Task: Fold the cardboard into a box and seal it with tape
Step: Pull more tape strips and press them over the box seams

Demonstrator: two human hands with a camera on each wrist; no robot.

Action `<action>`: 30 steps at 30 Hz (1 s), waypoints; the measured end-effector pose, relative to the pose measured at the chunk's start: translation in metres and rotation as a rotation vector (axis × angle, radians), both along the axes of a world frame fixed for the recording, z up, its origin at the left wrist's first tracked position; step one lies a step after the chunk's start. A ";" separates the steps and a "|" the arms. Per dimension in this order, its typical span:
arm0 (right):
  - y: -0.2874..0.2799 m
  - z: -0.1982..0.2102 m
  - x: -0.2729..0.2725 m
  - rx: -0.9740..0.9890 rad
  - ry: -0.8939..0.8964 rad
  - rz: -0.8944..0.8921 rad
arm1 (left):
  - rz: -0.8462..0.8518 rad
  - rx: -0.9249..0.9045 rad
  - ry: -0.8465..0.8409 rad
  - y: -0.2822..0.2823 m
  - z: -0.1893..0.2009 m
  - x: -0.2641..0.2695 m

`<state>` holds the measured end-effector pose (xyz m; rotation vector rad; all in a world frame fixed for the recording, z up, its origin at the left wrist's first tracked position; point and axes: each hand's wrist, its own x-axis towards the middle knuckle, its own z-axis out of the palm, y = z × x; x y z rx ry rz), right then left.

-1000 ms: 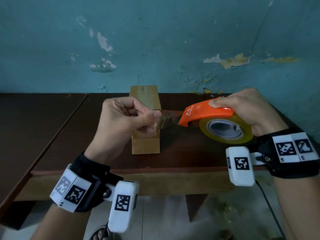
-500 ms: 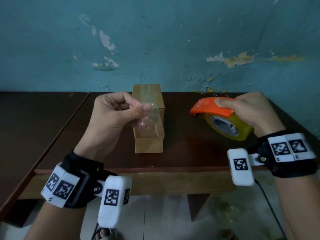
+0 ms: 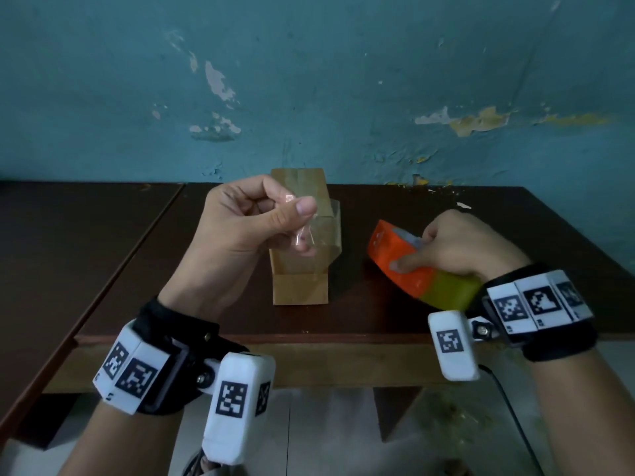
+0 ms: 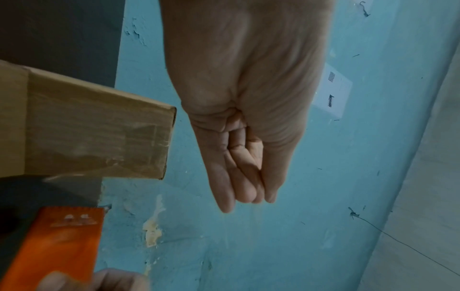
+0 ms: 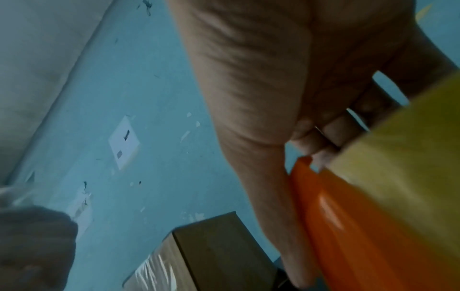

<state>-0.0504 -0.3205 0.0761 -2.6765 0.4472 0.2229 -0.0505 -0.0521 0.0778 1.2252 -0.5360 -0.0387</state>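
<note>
Tape strip, clear and glinting, shows only from the head camera: the left hand pinches it between thumb and curled fingers, and it hangs from the thumb over the cardboard box. The left wrist view gives just the underside of that hand, fingertips bunched together, with no strip to be made out; the box sits off to the side of the palm there, a glossy taped band across its face. Seen from the head, the box lies on the dark table directly beyond and under the left hand, and well to the inner side of the right hand. That hand grips the orange tape dispenser with its yellowish roll, thumb pressed on the orange shell. The right wrist view, blurred, adds fingers hooked into the roll and the box past the heel of the hand.
</note>
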 end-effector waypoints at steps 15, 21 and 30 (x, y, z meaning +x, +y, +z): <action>0.004 -0.004 0.004 -0.312 -0.036 -0.079 | -0.092 -0.045 -0.010 0.004 0.002 0.002; 0.032 0.002 -0.001 0.412 -0.582 0.255 | -0.167 -0.096 -0.004 0.002 0.001 0.005; 0.061 -0.021 0.005 0.968 -0.467 0.516 | -0.236 -0.153 0.026 -0.009 -0.006 0.003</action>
